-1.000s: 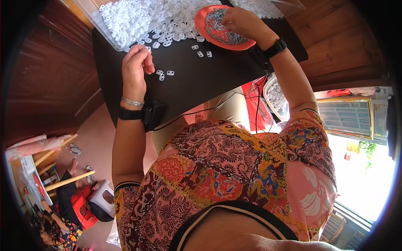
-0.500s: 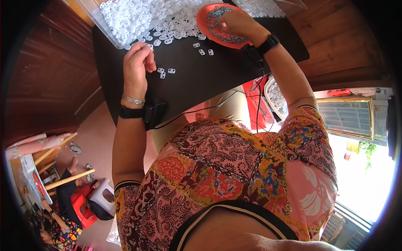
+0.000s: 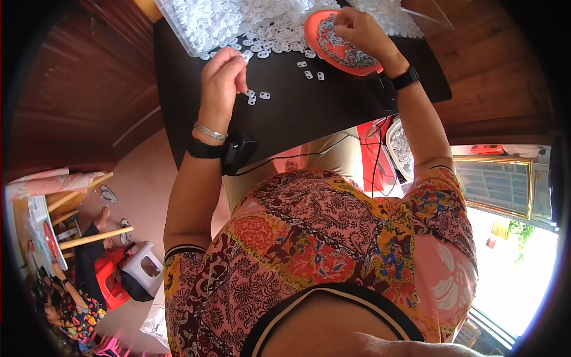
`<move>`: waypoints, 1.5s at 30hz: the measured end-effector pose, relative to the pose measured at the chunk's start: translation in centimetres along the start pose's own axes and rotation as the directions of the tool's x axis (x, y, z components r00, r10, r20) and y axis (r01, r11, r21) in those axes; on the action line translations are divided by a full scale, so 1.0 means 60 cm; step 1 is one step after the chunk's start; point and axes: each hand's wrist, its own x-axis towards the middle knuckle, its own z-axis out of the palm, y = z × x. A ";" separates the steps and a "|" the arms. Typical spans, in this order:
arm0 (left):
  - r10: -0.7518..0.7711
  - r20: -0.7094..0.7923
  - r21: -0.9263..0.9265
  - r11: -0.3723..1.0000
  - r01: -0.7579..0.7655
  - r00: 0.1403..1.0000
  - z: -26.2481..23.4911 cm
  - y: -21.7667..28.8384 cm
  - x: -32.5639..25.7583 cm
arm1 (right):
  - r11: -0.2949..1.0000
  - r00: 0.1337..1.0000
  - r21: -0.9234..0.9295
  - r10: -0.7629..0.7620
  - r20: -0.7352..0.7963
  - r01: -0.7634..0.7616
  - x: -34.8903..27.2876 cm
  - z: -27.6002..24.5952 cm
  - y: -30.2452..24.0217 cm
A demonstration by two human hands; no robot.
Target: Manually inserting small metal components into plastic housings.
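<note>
My left hand is closed, its thumb and fingertips pinching a small white plastic piece with two holes near the front of a heap of such pieces. Over an orange plate is my right hand, thumb and fingers drawn together in a pinch. What those fingertips hold, if anything, is too small to make out. Small grey metal pieces, maybe screws, cover much of the plate. Several white pieces lie apart on the black table, among them one right of my left hand.
A clear plastic box full of white pieces stands at the table's far left. Black cables run between the devices strapped to my wrists. A white tub sits below the table's right side. Another person is at lower left, beside stools.
My right hand has lifted from among the grey metal pieces, its fingers now pinched above the plate. My left hand keeps its pinch on the white piece. The whole view has shifted slightly.
</note>
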 end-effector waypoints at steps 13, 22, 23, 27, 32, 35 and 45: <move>0.088 -0.016 0.066 0.994 -0.087 0.996 0.003 0.016 -0.018 | 0.691 0.972 0.723 -0.158 0.176 -0.019 0.013 0.095 -0.203; 0.163 -0.035 0.101 0.982 -0.158 0.986 0.012 0.031 -0.029 | 0.677 0.953 0.732 -0.170 0.252 -0.072 0.013 0.125 -0.214; 0.170 -0.032 0.105 0.981 -0.165 0.985 0.011 0.030 -0.029 | 0.674 0.949 0.735 -0.177 0.261 -0.076 0.013 0.126 -0.214; 0.166 -0.037 0.115 0.980 -0.160 0.985 0.008 0.027 -0.032 | 0.674 0.947 0.735 -0.179 0.268 -0.081 0.010 0.127 -0.216; 0.146 -0.047 0.106 0.985 -0.140 0.988 0.007 0.028 -0.033 | 0.674 0.947 0.737 -0.197 0.252 -0.056 0.014 0.122 -0.213; 0.138 -0.036 0.107 0.985 -0.133 0.990 0.007 0.026 -0.033 | 0.675 0.948 0.735 -0.190 0.257 -0.064 0.009 0.124 -0.214; 0.152 -0.025 0.133 0.980 -0.148 0.988 0.006 0.020 -0.036 | 0.698 0.954 0.715 -0.187 0.234 -0.039 0.000 0.138 -0.214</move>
